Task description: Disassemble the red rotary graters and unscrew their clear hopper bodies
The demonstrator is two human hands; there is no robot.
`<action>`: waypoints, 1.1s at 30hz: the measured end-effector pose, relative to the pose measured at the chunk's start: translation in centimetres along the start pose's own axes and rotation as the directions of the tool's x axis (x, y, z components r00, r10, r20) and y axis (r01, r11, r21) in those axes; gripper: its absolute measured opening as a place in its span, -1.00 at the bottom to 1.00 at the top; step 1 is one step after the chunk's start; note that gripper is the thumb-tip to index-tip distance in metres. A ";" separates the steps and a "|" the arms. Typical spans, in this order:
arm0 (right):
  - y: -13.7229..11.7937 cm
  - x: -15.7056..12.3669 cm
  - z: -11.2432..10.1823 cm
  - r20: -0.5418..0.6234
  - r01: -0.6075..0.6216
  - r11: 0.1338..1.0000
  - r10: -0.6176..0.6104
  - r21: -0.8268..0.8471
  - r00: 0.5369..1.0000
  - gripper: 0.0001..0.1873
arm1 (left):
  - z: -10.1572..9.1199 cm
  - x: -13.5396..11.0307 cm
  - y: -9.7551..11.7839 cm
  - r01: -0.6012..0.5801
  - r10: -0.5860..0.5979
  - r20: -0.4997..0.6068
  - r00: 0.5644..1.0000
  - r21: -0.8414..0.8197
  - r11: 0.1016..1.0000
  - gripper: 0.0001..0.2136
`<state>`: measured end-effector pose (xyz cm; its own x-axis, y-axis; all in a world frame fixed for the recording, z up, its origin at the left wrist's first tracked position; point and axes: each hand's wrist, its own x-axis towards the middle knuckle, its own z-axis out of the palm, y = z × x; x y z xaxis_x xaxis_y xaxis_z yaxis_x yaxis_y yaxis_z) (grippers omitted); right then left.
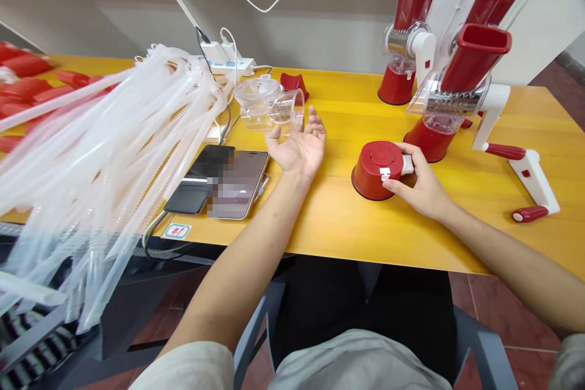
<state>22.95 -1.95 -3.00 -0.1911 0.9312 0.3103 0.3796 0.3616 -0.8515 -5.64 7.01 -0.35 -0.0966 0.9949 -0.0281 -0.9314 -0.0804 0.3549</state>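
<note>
My left hand (299, 146) lies palm up on the yellow table, fingers spread. Just beyond its fingertips, a clear plastic grater housing (260, 100) rests on its side; whether they touch it I cannot tell. My right hand (423, 186) grips the red suction base (377, 164) of a rotary grater, which stands on the table. Its thumb presses by a small white tab on the base, and its fingers curl round the white lever (407, 164). Behind the housing sits a small red plastic part (295, 84).
Assembled rotary graters (470, 61) stand at the right, by a loose white crank (532, 180) with red handles. Two phones (240, 186) lie left of my forearm. Translucent plastic tubes (114, 152) hang over the left edge, near red parts (27, 91). A power strip (233, 66) sits behind.
</note>
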 end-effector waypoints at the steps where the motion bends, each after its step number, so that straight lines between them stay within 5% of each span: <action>1: 0.0 0.0 0.0 -0.001 0.001 1.000 -0.001 -0.001 1.000 -0.04 | -0.1 0.0 0.0 -0.009 0.009 0.006 1.000 0.011 1.000 -0.77; 10: -0.1 0.0 -0.1 0.003 -0.001 1.000 0.001 0.004 1.000 -0.04 | 0.4 0.2 0.1 0.086 -0.075 -0.164 0.984 0.060 0.994 -0.66; 13: -0.2 0.0 -0.1 0.009 -0.002 1.000 0.002 0.006 1.000 -0.04 | 1.0 -0.2 -0.4 0.246 -0.173 -0.278 0.945 0.251 0.936 -0.71; 16: -0.2 0.0 -0.1 0.013 -0.002 1.000 0.002 0.006 1.000 -0.04 | 2.5 -1.6 -0.5 0.305 -0.193 -0.277 0.941 0.454 0.837 -0.76; 18: -0.2 -0.1 -0.1 0.012 -0.002 1.000 0.002 0.005 1.000 -0.04 | 4.3 -3.3 0.4 0.195 -0.110 -0.190 0.976 0.521 0.831 -0.73; 20: -0.2 -0.1 -0.1 0.012 -0.004 1.000 0.003 0.003 1.000 -0.04 | 6.5 -5.1 2.5 -0.168 0.154 0.075 0.985 0.614 0.771 -0.71; 22: -0.2 -0.1 -0.1 0.016 -0.004 1.000 0.004 0.001 1.000 -0.04 | 8.5 -6.4 5.5 -0.426 0.359 0.255 0.898 0.714 0.556 -0.78; 24: -0.2 -0.1 -0.2 0.019 -0.004 1.000 0.004 0.000 1.000 -0.04 | 9.7 -6.6 8.9 -0.552 0.435 0.447 0.782 0.821 0.148 -0.72; 25: -0.2 -0.1 -0.2 0.020 -0.004 1.000 0.004 0.000 1.000 -0.04 | 9.9 -6.2 10.4 -0.515 0.409 0.495 0.767 0.855 -0.069 -0.66; 27: -0.2 -0.1 -0.2 0.019 -0.004 1.000 0.004 0.000 1.000 -0.06 | 9.6 -4.9 12.8 -0.282 0.268 0.430 0.862 0.847 -0.451 -0.36; 29: -0.2 -0.1 -0.2 0.016 -0.003 1.000 0.003 0.002 1.000 -0.08 | 9.0 -3.4 14.4 -0.088 0.141 0.259 0.956 0.709 -0.699 -0.03; 33: -0.2 -0.1 -0.2 0.017 -0.003 1.000 0.003 -0.003 1.000 -0.08 | 8.0 -1.0 16.2 -0.066 0.021 0.152 0.988 0.541 -0.839 -0.20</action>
<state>23.05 -2.10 -2.74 -0.2054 0.9313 0.3007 0.3827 0.3592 -0.8512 -17.79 5.24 12.94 -0.0612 0.9906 0.1220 0.9772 0.0346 0.2097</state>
